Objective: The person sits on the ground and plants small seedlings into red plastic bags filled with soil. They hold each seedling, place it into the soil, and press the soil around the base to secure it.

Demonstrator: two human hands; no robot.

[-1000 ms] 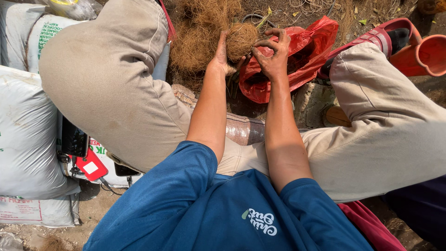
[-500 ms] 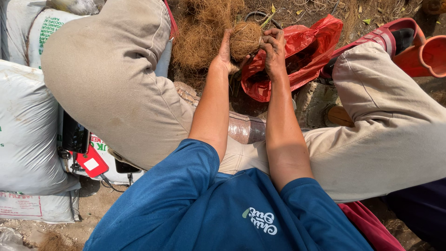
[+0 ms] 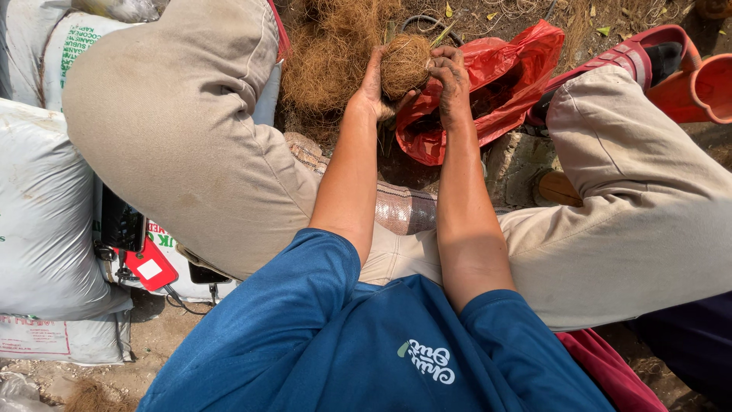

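Coir ball (image 3: 405, 65) lifted slightly since a second ago, now clear above red plastic bag (image 3: 488, 91); left hand (image 3: 371, 84) cups it, right hand (image 3: 451, 76) fingers curled, pressing fibre tighter; loose coir pile (image 3: 324, 61) beside

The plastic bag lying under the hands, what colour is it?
The plastic bag is bright red; the head view, the only one, shows it clearly.
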